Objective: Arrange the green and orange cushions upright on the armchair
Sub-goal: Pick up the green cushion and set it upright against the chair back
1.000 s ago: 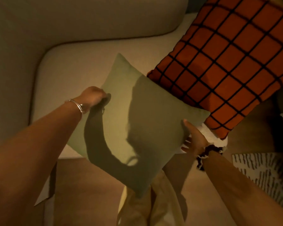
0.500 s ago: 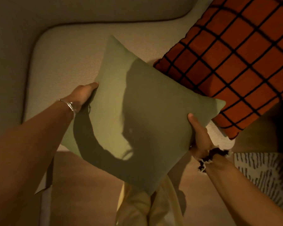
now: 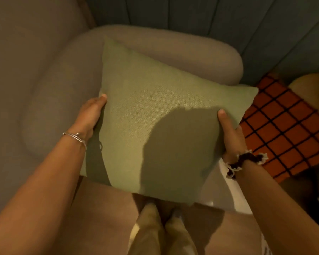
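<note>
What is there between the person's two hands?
In the head view, the green cushion fills the stretch: the left hand grips its left edge and the right hand its right edge.

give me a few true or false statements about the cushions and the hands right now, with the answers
1. Both hands hold the green cushion. True: the left hand grips its left edge and the right hand its right edge.
2. The orange cushion is plain, without any pattern. False: it has a dark grid of lines.
3. The orange cushion lies to the right of the green one. True.
4. The left wrist wears a dark scrunchie. False: the left wrist has a thin metal bracelet; the scrunchie is on the right wrist.
5. The green cushion is held in front of the beige armchair. True.
</note>
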